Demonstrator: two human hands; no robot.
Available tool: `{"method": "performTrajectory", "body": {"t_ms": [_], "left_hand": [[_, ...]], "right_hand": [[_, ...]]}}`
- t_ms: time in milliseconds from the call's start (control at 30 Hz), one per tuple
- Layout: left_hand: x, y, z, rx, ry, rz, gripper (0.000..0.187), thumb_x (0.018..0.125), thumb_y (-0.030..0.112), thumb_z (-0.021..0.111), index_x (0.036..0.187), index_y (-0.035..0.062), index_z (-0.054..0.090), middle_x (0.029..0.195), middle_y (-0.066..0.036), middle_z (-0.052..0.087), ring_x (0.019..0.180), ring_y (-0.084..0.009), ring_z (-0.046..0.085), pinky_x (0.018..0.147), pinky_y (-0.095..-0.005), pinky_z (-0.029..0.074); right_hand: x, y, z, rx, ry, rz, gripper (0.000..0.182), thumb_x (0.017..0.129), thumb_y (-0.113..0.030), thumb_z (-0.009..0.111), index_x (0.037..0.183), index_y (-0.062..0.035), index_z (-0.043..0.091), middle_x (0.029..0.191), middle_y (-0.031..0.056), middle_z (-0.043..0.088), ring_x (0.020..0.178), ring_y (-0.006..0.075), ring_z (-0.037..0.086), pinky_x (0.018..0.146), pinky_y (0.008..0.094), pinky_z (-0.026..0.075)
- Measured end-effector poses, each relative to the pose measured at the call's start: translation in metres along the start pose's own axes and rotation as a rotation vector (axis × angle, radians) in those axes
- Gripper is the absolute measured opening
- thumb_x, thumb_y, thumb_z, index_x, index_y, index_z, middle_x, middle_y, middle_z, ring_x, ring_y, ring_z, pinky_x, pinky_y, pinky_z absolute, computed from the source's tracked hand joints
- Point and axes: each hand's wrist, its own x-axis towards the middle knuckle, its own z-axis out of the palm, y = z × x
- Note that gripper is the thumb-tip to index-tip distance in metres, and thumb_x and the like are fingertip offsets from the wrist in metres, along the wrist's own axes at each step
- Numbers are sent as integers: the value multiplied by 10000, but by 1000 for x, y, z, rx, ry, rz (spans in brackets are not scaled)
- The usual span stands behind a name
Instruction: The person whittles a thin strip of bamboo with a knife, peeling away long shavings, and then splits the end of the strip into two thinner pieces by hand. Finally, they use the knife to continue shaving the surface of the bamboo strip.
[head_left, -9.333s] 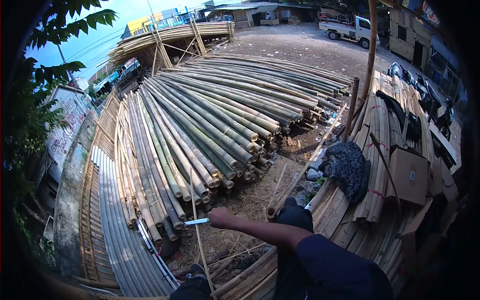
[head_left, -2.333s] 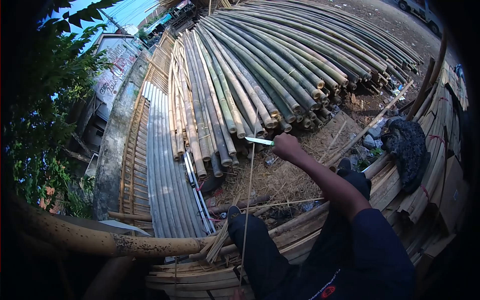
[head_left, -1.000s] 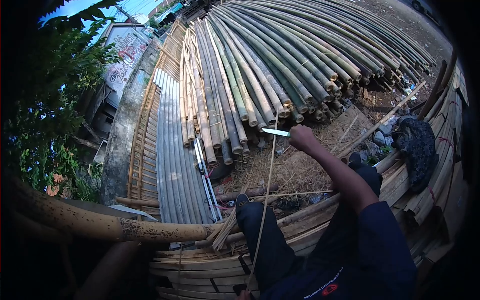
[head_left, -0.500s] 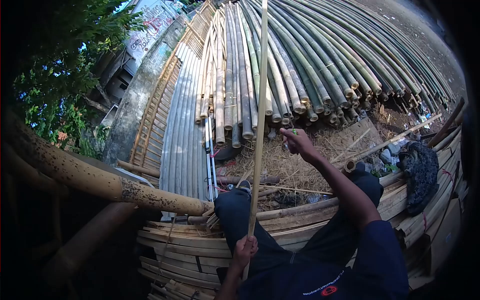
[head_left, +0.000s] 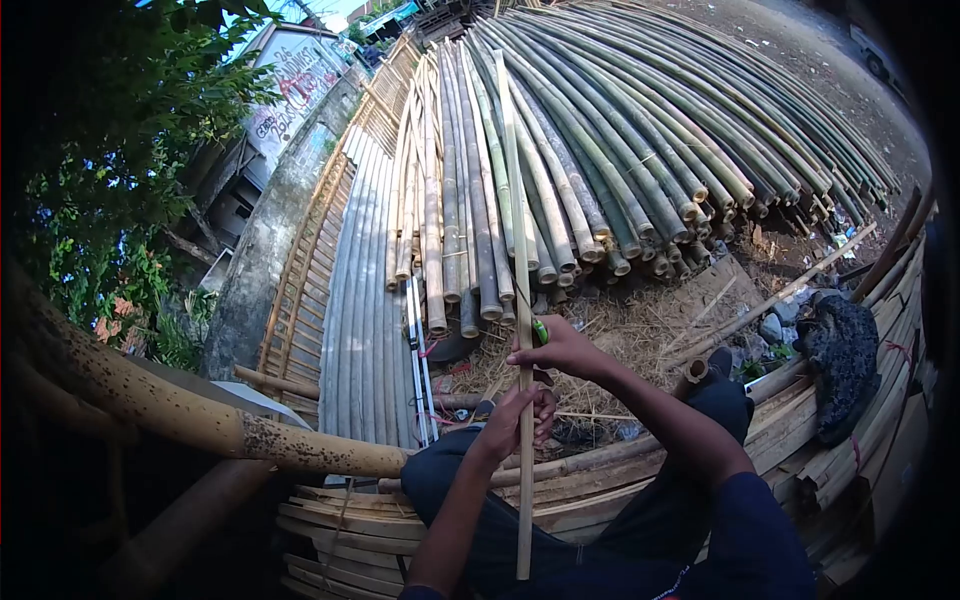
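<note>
A long, pale bamboo strip [head_left: 526,500] stands nearly upright in front of me, its lower end over my lap. My left hand [head_left: 512,425] is closed around its lower part. Just above, my right hand [head_left: 560,348] is closed on a knife with a green and black handle [head_left: 540,331], held against the strip. The blade is mostly hidden by the hand and strip. My thumb lies on the strip's face.
Many bamboo poles [head_left: 600,180] lie stacked ahead. A thick spotted bamboo pole [head_left: 300,445] crosses at left, by corrugated sheets [head_left: 365,300] and a bamboo ladder-like frame [head_left: 300,280]. Split bamboo slats [head_left: 350,535] lie beneath me. A dark cloth [head_left: 838,365] hangs at right.
My right hand has come down and left with the knife, from beside the strip onto it. The strip is lower, and my left hand now grips it higher, close under the right.
</note>
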Motion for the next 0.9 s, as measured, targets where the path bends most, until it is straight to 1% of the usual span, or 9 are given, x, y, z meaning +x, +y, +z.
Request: {"method": "performTrajectory", "body": {"t_ms": [267,333,400,600,667,767,800,867,900], "left_hand": [[0,-35,4,-197,-43,-10,331,974,288,485,1189,63,372,756,-29,460,643,-119,501,606,-277,464],[-21,-53,-1,32,141,-8,361,960,212,522,1232,47,352,801,-38,513,695,-120,537,679,-296,487],[-49,-75,-14,20,197,-31,398,947,144,541,1271,31,339,838,-44,555,740,-111,564,705,-290,495],[-143,-82,-36,371,310,-72,246,938,87,537,1151,-30,508,813,-60,611,703,-89,577,653,-218,470],[-169,-57,-30,365,521,52,172,927,53,525,1058,-46,577,809,-84,640,658,-93,575,622,-213,464],[-186,-25,-21,398,667,425,143,899,12,529,1004,-53,601,810,-111,650,653,-111,587,651,-248,497],[-189,-18,-19,375,614,458,235,883,17,562,1112,-33,560,974,-143,636,771,-141,610,712,-258,515],[-174,-4,3,429,522,613,523,859,137,643,1304,25,392,1198,-183,533,996,-227,590,825,-351,512],[-165,0,11,419,532,628,523,859,137,643,1304,25,392,1198,-183,533,996,-227,590,825,-351,512]], "right_hand": [[27,-9,-27,-176,237,-180,198,848,-223,684,869,-39,615,728,-15,573,651,53,523,571,232,430],[29,-18,-35,-230,249,-124,221,839,-216,689,903,-14,628,768,29,628,705,77,577,634,267,474],[29,-19,-42,-366,350,-147,226,843,-224,685,880,-7,632,740,29,624,696,79,578,626,266,472],[29,-2,-83,-93,613,-144,264,856,-274,679,820,-17,633,613,-11,542,528,47,491,476,222,370],[30,16,-91,-18,620,-152,264,864,-275,671,808,-21,626,583,-25,512,486,38,456,445,216,338],[35,42,-78,485,618,-43,232,898,-258,627,806,-54,569,518,-77,336,414,45,303,414,218,254],[38,58,-71,476,603,-39,232,898,-258,627,806,-54,569,518,-77,336,414,45,303,414,218,254],[42,87,-58,817,477,-9,207,914,-256,607,840,-71,549,511,-80,290,409,54,266,421,218,249],[39,88,-41,887,516,61,212,924,-254,594,838,-74,522,510,-75,266,411,58,256,420,221,241]]}}
